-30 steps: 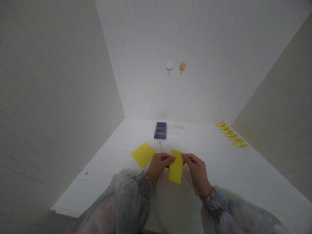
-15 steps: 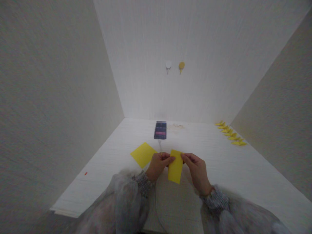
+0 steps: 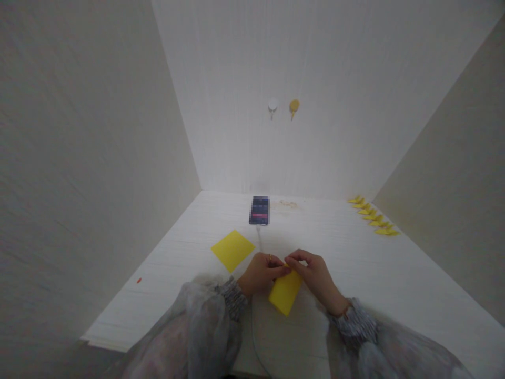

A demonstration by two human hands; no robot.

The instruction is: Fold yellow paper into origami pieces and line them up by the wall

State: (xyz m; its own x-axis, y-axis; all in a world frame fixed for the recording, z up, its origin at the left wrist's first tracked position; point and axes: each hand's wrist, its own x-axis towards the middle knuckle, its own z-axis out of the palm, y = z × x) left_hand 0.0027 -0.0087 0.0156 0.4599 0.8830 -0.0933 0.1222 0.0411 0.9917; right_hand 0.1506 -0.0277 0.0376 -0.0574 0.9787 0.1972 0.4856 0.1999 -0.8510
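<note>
A folded piece of yellow paper [image 3: 285, 292] is held up between my two hands, tilted, its lower end hanging toward me. My left hand [image 3: 262, 272] pinches its upper edge from the left, with a ring on one finger. From the right, my right hand [image 3: 315, 273] grips the same edge between thumb and fingers, and the fingertips of both hands nearly meet. Left of my left hand, a flat yellow paper sheet [image 3: 232, 250] lies on the white table, one corner pointing toward me.
A phone-like device [image 3: 259, 210], its screen blurred, lies at the back with a cable [image 3: 254, 331] running toward me. Several folded yellow paper pieces [image 3: 373, 216] line the right edge. A small red object [image 3: 139, 280] lies at the left. Two hooks [image 3: 294, 106] hang on the back wall.
The folded paper has come lower and tilted, its lower end swinging toward the lower left. My right hand has moved left, bringing its fingertips close to those of my left hand.
</note>
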